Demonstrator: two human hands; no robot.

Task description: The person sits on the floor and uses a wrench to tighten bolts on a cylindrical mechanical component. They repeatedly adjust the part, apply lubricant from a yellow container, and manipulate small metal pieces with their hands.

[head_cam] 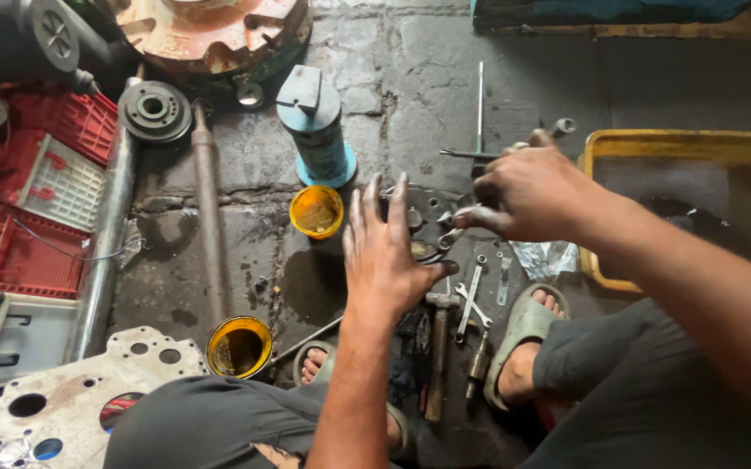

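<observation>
Down on the oily concrete floor (410, 78), the left hand (384, 252) lies flat with fingers spread, pressing on a dark round metal part (423, 221) at the middle of the scene. The right hand (527, 191), just right of it, pinches a small silvery wrench (450, 236) against that part. A yellow cup (316, 211) sits just left; a hammer (438, 347) and spanners (471, 300) lie nearer, and a yellow tub (679, 143) stands to the right.

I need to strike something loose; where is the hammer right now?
In the head view, the hammer lies on the floor between the person's sandalled feet, just below the left hand, beside the wrenches.
</observation>
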